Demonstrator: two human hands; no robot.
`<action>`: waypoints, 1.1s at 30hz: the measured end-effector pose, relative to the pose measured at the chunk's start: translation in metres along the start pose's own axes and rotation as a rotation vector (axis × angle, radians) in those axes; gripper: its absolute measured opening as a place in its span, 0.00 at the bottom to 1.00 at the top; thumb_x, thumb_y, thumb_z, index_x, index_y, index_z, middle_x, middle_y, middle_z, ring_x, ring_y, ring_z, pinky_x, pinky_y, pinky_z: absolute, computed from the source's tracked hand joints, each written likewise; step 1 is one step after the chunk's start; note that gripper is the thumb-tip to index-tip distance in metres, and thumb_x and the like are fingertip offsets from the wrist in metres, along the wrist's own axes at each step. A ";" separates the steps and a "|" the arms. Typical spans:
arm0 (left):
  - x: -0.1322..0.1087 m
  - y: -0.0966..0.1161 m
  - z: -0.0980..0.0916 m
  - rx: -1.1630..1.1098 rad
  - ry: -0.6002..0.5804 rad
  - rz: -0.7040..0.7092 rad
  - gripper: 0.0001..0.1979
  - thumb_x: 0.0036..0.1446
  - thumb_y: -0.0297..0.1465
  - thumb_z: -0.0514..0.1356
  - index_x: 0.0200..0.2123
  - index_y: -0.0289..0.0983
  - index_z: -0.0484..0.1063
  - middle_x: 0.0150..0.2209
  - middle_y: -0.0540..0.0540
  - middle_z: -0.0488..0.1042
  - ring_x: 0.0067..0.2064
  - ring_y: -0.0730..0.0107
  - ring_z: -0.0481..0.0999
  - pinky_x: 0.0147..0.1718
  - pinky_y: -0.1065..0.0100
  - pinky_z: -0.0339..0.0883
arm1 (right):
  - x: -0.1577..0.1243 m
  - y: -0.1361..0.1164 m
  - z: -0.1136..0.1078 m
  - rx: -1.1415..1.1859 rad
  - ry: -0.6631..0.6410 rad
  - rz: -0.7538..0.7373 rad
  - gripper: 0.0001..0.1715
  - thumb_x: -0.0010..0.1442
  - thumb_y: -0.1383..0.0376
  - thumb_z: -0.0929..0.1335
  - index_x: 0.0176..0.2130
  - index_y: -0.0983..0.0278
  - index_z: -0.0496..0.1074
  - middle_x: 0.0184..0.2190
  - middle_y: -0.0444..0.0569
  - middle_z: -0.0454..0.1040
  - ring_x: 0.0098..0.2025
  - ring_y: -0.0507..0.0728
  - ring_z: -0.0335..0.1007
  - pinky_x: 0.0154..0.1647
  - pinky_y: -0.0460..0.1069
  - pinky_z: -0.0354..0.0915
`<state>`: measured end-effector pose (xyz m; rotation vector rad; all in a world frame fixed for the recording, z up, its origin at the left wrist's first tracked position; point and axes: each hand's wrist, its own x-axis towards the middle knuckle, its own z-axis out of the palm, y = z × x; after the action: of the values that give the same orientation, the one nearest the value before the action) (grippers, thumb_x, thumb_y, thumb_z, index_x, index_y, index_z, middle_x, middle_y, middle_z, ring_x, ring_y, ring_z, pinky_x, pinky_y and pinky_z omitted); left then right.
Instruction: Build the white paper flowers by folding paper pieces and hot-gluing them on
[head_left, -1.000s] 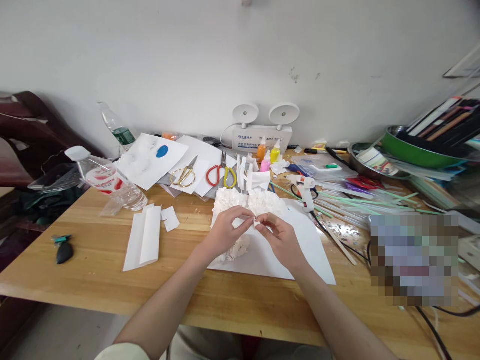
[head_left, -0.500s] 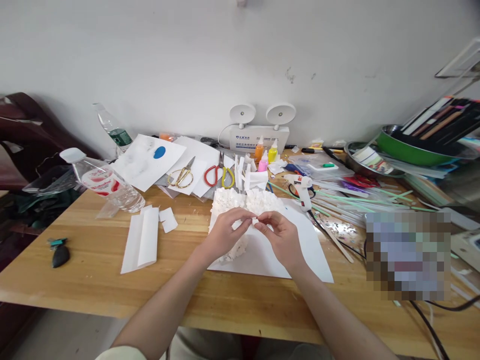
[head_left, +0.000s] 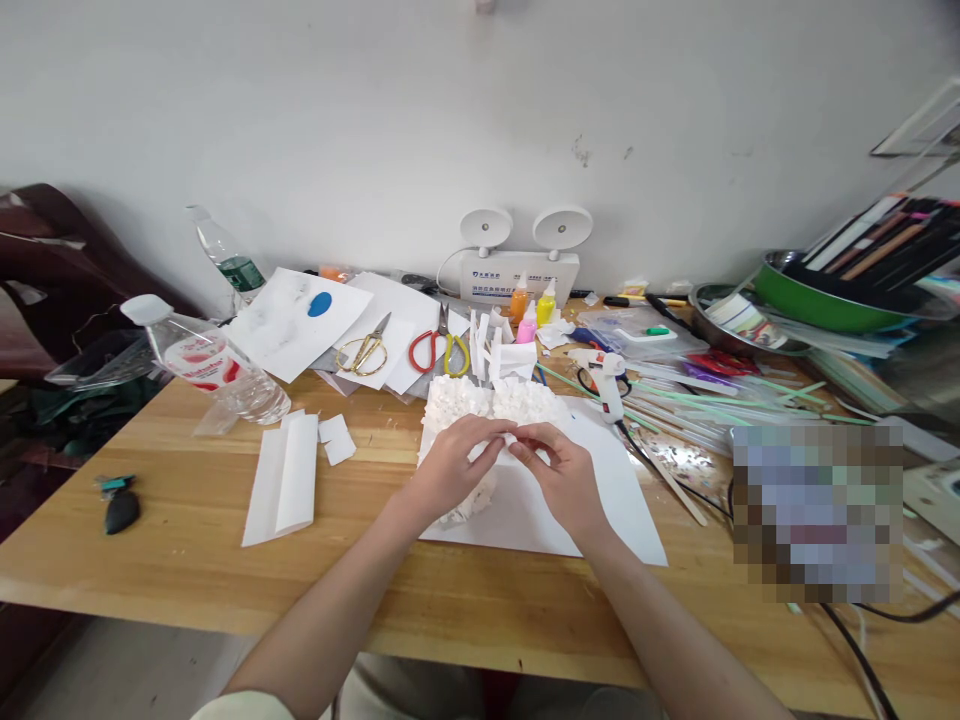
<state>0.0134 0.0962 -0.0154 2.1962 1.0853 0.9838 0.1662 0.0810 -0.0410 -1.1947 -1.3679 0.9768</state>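
My left hand [head_left: 463,455] and my right hand [head_left: 559,470] meet fingertip to fingertip, both pinching a small piece of white paper [head_left: 509,438]. Fingers hide most of that piece. Beneath them lies a white paper sheet [head_left: 619,500] bearing crumpled white paper bits [head_left: 454,400] bunched over its left and upper part; my left hand covers some of them. Just behind stand cut white paper strips [head_left: 514,360]. Scissors with red and yellow handles [head_left: 439,352] and gold-handled scissors [head_left: 363,352] rest on papers farther back.
A water bottle [head_left: 217,365], a folded paper [head_left: 289,480] and a black stone-like object [head_left: 121,511] are on the left. To the right are a glue gun [head_left: 606,385], a wooden stick [head_left: 679,490], cables and a green pan [head_left: 832,300]. Paint bottles [head_left: 527,322] stand by the wall.
My fingertips have shifted slightly around the small paper piece, and less of it shows now. Everything else stays in place.
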 end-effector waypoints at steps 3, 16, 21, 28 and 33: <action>0.000 -0.001 0.000 0.020 0.004 -0.003 0.12 0.57 0.28 0.51 0.44 0.38 0.67 0.37 0.46 0.74 0.39 0.70 0.71 0.40 0.67 0.64 | 0.001 0.000 0.000 0.000 0.005 -0.027 0.06 0.52 0.62 0.67 0.32 0.62 0.71 0.30 0.46 0.69 0.33 0.53 0.65 0.36 0.50 0.62; 0.002 0.002 -0.004 -0.033 0.015 -0.109 0.07 0.56 0.31 0.52 0.34 0.38 0.70 0.34 0.48 0.74 0.37 0.70 0.71 0.39 0.68 0.63 | 0.002 0.001 0.000 0.063 -0.049 0.039 0.09 0.52 0.61 0.66 0.35 0.62 0.68 0.31 0.47 0.70 0.35 0.54 0.66 0.38 0.50 0.63; 0.003 0.003 -0.004 -0.105 0.000 -0.177 0.08 0.55 0.34 0.53 0.34 0.38 0.70 0.33 0.48 0.74 0.36 0.70 0.71 0.37 0.69 0.64 | 0.002 0.000 -0.002 0.052 -0.050 0.034 0.09 0.52 0.60 0.65 0.34 0.62 0.69 0.31 0.47 0.71 0.35 0.55 0.66 0.39 0.51 0.63; 0.002 0.002 -0.004 -0.166 -0.025 -0.226 0.09 0.56 0.33 0.52 0.34 0.37 0.70 0.33 0.49 0.73 0.36 0.71 0.71 0.37 0.69 0.63 | 0.002 -0.003 -0.002 0.056 -0.123 -0.003 0.06 0.54 0.61 0.64 0.32 0.61 0.67 0.31 0.46 0.68 0.34 0.54 0.64 0.38 0.50 0.62; 0.003 0.002 -0.002 -0.185 0.005 -0.187 0.08 0.56 0.32 0.52 0.36 0.37 0.69 0.34 0.47 0.72 0.35 0.71 0.70 0.37 0.68 0.64 | 0.001 -0.003 -0.002 0.074 -0.147 -0.016 0.06 0.53 0.62 0.64 0.32 0.61 0.67 0.31 0.47 0.69 0.36 0.55 0.64 0.40 0.51 0.62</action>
<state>0.0141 0.0983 -0.0118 1.9091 1.1311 0.9654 0.1680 0.0815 -0.0374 -1.0724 -1.4415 1.1127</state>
